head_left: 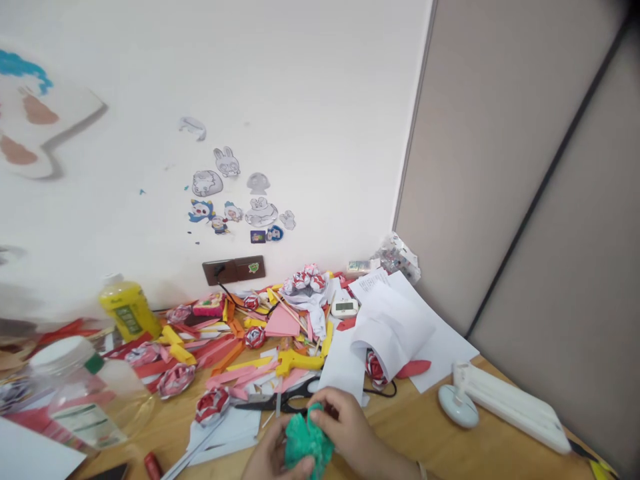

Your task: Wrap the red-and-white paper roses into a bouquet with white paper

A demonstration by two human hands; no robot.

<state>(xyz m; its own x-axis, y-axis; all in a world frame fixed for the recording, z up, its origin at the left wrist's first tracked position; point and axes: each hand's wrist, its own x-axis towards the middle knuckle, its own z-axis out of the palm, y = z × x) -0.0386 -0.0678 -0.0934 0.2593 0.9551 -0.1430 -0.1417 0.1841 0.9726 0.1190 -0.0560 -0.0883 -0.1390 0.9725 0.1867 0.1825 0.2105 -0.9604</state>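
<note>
Held the crumpled green piece (307, 440) in a narrow grip between left hand (267, 455) and right hand (349, 425), over the table (420, 433) toward its near edge, with neither hand nearer; could not tell its long axis.

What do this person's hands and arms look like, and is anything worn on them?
The left grip and right grip are bare, ungloved human hands. A thin, pale band shows near the right wrist; no sleeve is in view.

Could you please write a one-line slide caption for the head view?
Left hand and right hand hold crinkled green material at a wooden desk strewn with paper strips and rosettes.
</note>
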